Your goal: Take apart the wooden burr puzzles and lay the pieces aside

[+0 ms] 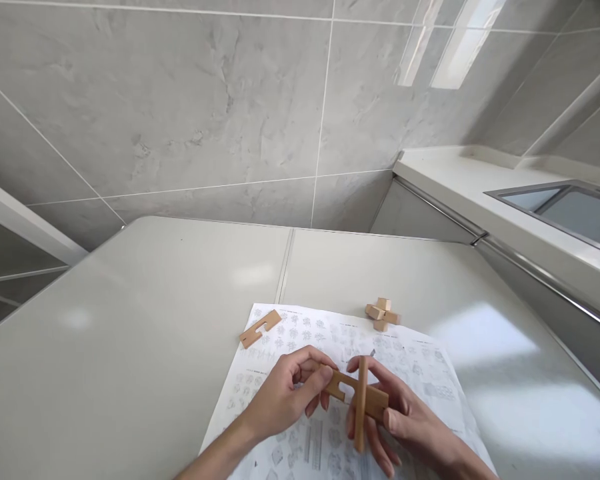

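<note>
Two flat wooden puzzle pieces cross each other between my hands, above the printed sheet. My left hand (300, 383) pinches the left end of the slotted wooden piece (341, 385), which lies roughly level. Through or across it stands the upright wooden piece (361, 407), seen nearly edge-on. My right hand (397, 413) closes around the pair from the right, its fingers about the upright piece and its thumb by the level piece's right end. How the two fit together at the crossing is partly hidden. A third notched wooden piece (260, 329) lies flat on the sheet's upper left corner.
A printed instruction sheet (240, 413) with many small diagrams covers the near part of the white table (130, 347). An assembled wooden burr puzzle (383, 315) rests at the sheet's upper edge. Behind is a grey tiled wall; a counter with a sink (570, 207) stands right.
</note>
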Tool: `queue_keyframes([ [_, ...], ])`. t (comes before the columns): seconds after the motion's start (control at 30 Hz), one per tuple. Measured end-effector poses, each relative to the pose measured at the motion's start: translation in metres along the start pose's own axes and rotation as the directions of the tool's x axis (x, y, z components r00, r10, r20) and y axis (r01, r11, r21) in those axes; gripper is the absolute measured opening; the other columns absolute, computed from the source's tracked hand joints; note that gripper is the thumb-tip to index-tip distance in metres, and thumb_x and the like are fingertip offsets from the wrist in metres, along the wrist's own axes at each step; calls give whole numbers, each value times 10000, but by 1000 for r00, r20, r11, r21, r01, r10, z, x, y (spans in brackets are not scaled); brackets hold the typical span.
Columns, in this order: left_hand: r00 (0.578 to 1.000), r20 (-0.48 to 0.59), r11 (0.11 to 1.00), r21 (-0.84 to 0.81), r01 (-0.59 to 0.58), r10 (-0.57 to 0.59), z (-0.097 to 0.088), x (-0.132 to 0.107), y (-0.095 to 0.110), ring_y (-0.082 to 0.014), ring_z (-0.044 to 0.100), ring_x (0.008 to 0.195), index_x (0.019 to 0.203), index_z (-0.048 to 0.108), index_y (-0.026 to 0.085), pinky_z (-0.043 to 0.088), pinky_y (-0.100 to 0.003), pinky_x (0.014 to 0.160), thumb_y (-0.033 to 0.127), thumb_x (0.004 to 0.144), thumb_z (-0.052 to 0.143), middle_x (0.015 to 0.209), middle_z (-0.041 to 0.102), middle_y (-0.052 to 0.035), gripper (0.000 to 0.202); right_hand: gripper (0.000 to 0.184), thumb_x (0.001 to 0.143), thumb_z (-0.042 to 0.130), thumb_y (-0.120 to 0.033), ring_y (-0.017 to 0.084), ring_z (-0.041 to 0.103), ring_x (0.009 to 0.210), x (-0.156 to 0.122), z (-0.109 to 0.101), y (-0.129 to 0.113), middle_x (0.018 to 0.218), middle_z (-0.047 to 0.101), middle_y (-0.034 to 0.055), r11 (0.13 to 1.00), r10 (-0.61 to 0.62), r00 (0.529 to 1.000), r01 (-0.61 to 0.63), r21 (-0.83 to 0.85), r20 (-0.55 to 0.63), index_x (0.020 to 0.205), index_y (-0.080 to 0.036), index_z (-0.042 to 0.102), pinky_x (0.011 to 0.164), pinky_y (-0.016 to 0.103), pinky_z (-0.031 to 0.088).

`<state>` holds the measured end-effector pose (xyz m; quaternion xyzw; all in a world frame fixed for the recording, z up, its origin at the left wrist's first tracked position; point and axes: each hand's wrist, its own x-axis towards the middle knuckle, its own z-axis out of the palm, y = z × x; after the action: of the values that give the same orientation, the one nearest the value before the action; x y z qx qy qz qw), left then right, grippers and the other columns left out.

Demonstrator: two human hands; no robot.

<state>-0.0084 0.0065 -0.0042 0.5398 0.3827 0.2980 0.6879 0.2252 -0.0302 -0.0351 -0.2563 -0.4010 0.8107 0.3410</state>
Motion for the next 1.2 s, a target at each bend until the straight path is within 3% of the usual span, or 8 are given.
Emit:
queue_keyframes([
  [0.17,1000,-26,1000,1,-3,3,-1,0,0,-89,510,524,1025,670,171,388,-205,495,545,1023,642,684,641,10,375,653,830,823,-692,120,646,390,0,-3,5,748,754,13,999,10,998,-6,52,-70,1135,-254,447,371,142,349],
  [0.3,1000,-18,1000,7,-8,8,1,0,-1,-95,517,526,1022,648,173,371,-206,485,549,1025,637,670,643,11,376,752,755,847,-743,129,617,339,-1,-5,7,670,737,-10,998,29,993,-22,61,-118,1159,-252,448,359,148,335],
  [0.4,1000,2,1000,7,-1,1,2,0,-1,-96,522,527,1029,631,177,369,-206,485,543,1037,622,671,647,12,366,774,774,811,-770,137,618,342,-2,-3,3,649,734,-12,996,45,993,-36,80,-110,1218,-256,439,358,156,341],
  [0.5,1000,19,1000,11,-3,3,2,1,-1,-79,481,499,1043,622,174,354,-204,475,539,1047,609,689,662,9,365,726,839,771,-748,131,625,355,-2,0,-2,676,738,-12,993,57,994,-47,104,-97,1258,-258,436,365,162,353],
  [0.73,1000,6,1000,14,-14,14,0,3,-2,-65,442,469,1037,618,167,329,-201,457,550,1051,596,688,656,13,384,521,937,747,-639,89,617,356,-2,2,1,688,747,-8,993,-28,998,34,112,-62,1152,-232,501,411,154,350],
  [0.9,1000,-4,1000,4,-14,14,0,4,-2,-79,498,500,1023,608,168,378,-203,489,552,1058,583,670,654,13,386,357,1041,647,-548,59,556,288,-1,-4,10,766,799,25,988,-86,994,94,126,-69,1107,-236,486,323,124,265],
  [1.2,999,-31,1000,8,-22,22,-1,3,-1,-74,471,486,1042,617,170,368,-208,496,562,1064,565,663,655,16,397,448,1000,702,-564,89,603,327,-1,-3,0,783,809,48,987,-16,990,38,155,-142,1228,-243,488,352,141,327],
])
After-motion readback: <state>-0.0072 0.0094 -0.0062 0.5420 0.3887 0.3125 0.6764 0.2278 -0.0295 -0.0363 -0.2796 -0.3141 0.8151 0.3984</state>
